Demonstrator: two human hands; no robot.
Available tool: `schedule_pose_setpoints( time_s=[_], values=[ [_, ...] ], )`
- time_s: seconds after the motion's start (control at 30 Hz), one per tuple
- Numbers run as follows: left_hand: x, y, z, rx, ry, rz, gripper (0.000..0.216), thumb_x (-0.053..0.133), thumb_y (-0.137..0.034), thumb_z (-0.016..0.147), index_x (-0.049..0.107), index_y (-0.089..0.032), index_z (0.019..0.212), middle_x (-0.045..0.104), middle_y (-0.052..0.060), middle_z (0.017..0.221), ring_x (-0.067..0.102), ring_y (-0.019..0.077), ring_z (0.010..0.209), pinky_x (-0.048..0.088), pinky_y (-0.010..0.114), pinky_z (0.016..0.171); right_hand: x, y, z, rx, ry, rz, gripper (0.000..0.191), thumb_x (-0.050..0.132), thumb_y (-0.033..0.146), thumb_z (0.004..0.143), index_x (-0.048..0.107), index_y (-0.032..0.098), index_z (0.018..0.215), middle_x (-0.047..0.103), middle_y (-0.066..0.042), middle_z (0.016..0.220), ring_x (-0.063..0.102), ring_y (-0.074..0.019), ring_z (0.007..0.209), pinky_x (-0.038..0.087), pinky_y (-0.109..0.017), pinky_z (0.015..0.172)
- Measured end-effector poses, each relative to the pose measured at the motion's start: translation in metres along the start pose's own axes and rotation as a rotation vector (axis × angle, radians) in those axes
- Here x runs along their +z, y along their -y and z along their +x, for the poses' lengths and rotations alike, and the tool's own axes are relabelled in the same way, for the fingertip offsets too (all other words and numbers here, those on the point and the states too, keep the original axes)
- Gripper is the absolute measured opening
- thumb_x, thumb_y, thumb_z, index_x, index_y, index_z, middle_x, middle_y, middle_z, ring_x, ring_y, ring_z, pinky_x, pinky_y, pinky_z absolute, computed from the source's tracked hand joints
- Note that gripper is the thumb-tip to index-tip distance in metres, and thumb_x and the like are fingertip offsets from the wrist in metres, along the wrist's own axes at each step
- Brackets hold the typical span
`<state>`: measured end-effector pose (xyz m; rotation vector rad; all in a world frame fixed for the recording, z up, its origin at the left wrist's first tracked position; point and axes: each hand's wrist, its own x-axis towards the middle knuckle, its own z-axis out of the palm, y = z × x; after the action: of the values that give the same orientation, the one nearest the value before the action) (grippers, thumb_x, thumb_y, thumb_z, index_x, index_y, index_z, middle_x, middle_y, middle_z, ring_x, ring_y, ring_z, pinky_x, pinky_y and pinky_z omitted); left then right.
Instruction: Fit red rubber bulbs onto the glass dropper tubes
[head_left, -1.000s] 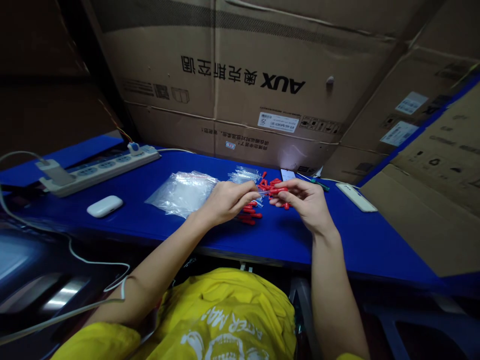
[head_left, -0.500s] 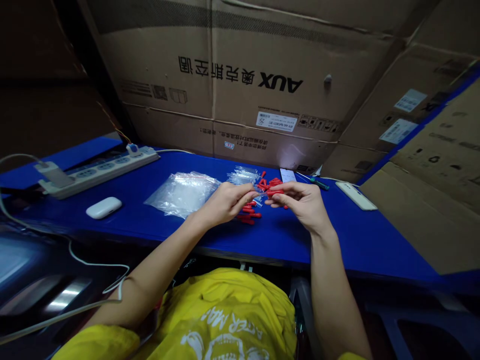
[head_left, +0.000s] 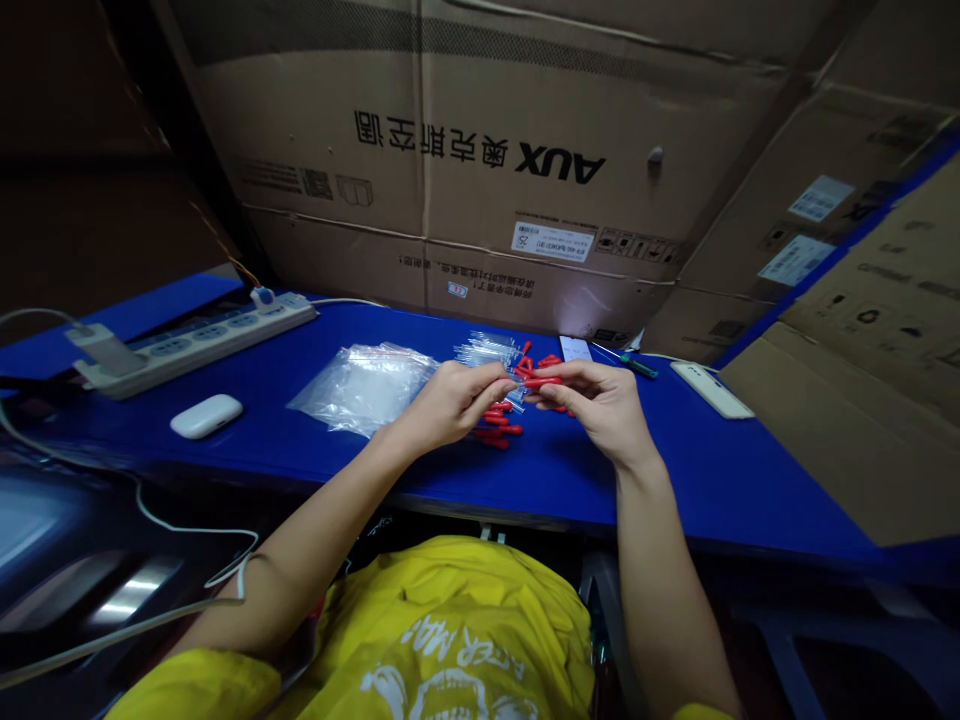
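Observation:
My right hand (head_left: 611, 408) pinches a red rubber bulb (head_left: 541, 382) between thumb and fingers, its end pointing left. My left hand (head_left: 452, 402) is closed in a pinch on a thin clear tube, which is mostly hidden by the fingers and meets the bulb's left end. How deep the tube sits in the bulb I cannot tell. Below and between the hands lie several red pieces (head_left: 496, 436) on the blue tabletop (head_left: 570, 480). Behind them is a heap of clear thin tubes (head_left: 484, 350), with more red bulbs (head_left: 550, 361) to its right.
Clear plastic bags (head_left: 367, 385) lie left of my left hand. Farther left are a white case (head_left: 206, 416) and a power strip (head_left: 202, 342). A green-handled screwdriver (head_left: 639, 368) and a pale phone (head_left: 711, 389) lie to the right. Cardboard (head_left: 480, 180) stands behind the table.
My right hand has moved slightly left with the red bulb, closing the gap to my left hand. Less of the clear tube shows between them.

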<state>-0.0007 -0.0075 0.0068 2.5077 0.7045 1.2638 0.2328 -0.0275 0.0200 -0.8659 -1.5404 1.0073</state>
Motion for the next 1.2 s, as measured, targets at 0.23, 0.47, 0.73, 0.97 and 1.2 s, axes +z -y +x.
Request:
schedule_pose_setpoints(
  time_s=[0.23,0.47,0.73,0.97,1.2],
  values=[
    [-0.002,-0.003,0.000,-0.011,-0.004,0.018,0.037,0.049,-0.033,0.113,0.064,-0.018,0.083,0.049,-0.005,0.060,0.040,0.0088,0.050,0.030,0.024,0.055,0.001,0.001,0.000,-0.033,-0.041,0.016,0.025,0.096,0.042,0.078,0.086,0.023,0.092,0.086,-0.005,0.086,0.084,-0.0237,0.074,0.074,-0.041,0.075],
    [-0.003,-0.005,0.001,0.009,-0.029,0.005,0.036,0.050,-0.032,0.112,0.064,-0.018,0.082,0.051,-0.005,0.060,0.042,0.0086,0.051,0.031,0.024,0.055,0.002,-0.002,-0.001,-0.045,-0.053,0.094,0.021,0.096,0.039,0.079,0.087,0.024,0.090,0.086,-0.005,0.087,0.085,-0.0233,0.077,0.074,-0.037,0.072],
    [-0.002,-0.005,0.001,0.027,-0.055,0.006,0.036,0.050,-0.030,0.112,0.061,-0.018,0.079,0.050,-0.005,0.061,0.041,0.0082,0.051,0.030,0.024,0.055,0.004,-0.004,0.000,-0.039,-0.097,0.091,0.027,0.097,0.044,0.077,0.085,0.023,0.089,0.086,-0.006,0.089,0.085,-0.0251,0.078,0.074,-0.040,0.072],
    [0.000,-0.005,0.000,0.019,-0.069,0.045,0.040,0.048,-0.033,0.113,0.060,-0.019,0.078,0.049,-0.005,0.060,0.041,0.0087,0.050,0.031,0.025,0.054,0.006,-0.004,0.000,-0.038,-0.105,0.062,0.033,0.093,0.050,0.080,0.081,0.022,0.091,0.085,-0.006,0.087,0.085,-0.0266,0.077,0.074,-0.040,0.072],
    [-0.008,0.009,0.001,-0.058,0.029,0.115,0.041,0.048,-0.038,0.113,0.063,-0.019,0.081,0.052,-0.004,0.061,0.044,0.0102,0.053,0.030,0.024,0.058,0.007,-0.014,0.005,0.011,-0.096,-0.021,0.033,0.092,0.049,0.081,0.080,0.021,0.094,0.085,-0.006,0.088,0.083,-0.0241,0.079,0.070,-0.037,0.074]
  ],
)
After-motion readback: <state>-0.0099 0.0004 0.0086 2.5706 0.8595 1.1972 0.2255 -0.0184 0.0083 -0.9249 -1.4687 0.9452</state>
